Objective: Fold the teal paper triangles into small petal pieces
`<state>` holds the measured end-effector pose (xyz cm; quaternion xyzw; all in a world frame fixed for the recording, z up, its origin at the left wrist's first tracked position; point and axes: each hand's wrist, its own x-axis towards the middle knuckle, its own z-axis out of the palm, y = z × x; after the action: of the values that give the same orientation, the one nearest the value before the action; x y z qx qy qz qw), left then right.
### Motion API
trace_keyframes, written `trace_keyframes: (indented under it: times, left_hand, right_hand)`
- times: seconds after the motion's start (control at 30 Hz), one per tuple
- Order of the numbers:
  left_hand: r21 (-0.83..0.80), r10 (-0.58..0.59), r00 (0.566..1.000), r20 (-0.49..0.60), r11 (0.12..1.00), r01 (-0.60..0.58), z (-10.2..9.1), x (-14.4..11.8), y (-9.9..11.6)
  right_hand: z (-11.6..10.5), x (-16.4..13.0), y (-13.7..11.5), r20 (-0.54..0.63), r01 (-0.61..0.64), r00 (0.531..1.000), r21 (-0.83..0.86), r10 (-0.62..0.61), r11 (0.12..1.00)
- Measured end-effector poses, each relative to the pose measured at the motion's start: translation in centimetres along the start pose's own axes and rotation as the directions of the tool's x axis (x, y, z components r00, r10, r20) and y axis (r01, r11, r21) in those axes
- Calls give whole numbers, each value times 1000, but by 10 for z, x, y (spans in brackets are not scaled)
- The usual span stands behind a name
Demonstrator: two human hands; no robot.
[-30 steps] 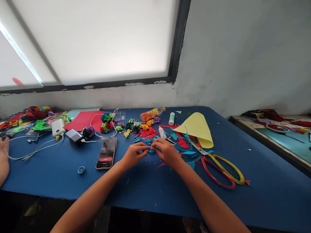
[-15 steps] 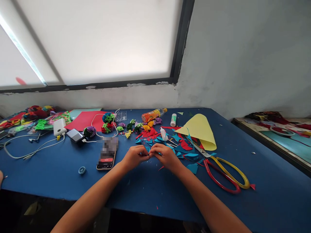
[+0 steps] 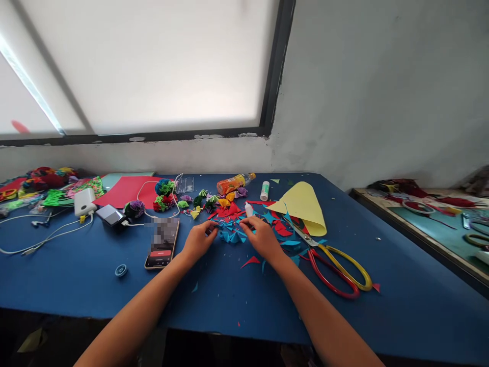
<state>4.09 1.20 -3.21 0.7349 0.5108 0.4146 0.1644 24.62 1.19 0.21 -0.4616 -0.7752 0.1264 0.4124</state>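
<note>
In the head view, my left hand (image 3: 199, 241) is beside the left end of a cluster of folded blue paper pieces (image 3: 231, 237), thumb and fingers curved and slightly apart. My right hand (image 3: 263, 239) is at the cluster's right side, fingertips close to the blue paper and parted. I see nothing gripped in either hand. Red paper scraps (image 3: 229, 210) lie behind the cluster. A small white glue bottle (image 3: 248, 209) stands just beyond my right fingers. Large scissors with red and yellow handles (image 3: 338, 266) lie to the right, blades toward the scraps.
Left of my hands lie a phone (image 3: 163, 244), a small blue round cap (image 3: 121, 270), a white power bank (image 3: 84, 202) and cables. Toward the wall are paper flowers (image 3: 164, 195), an orange drink bottle (image 3: 233, 183), a glue stick (image 3: 265, 190) and curled yellow paper (image 3: 303, 206).
My hands were together pinching at a small blue piece; now they have moved apart, with the blue folded cluster visible between them. The view has shifted slightly to the right.
</note>
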Motion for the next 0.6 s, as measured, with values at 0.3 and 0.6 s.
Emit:
trace_keyframes:
  times: [0.3, 0.6]
  left_hand:
    - [28, -15, 1000, 10, 1000, 15, -2, 3, -4]
    - [115, -47, 997, 61, 993, 40, -2, 4, -18]
  right_hand:
    - [-2, 2, 12, 6, -74, 997, -125, 76, 989]
    - [-7, 7, 28, 13, -156, 986, -257, 165, 954]
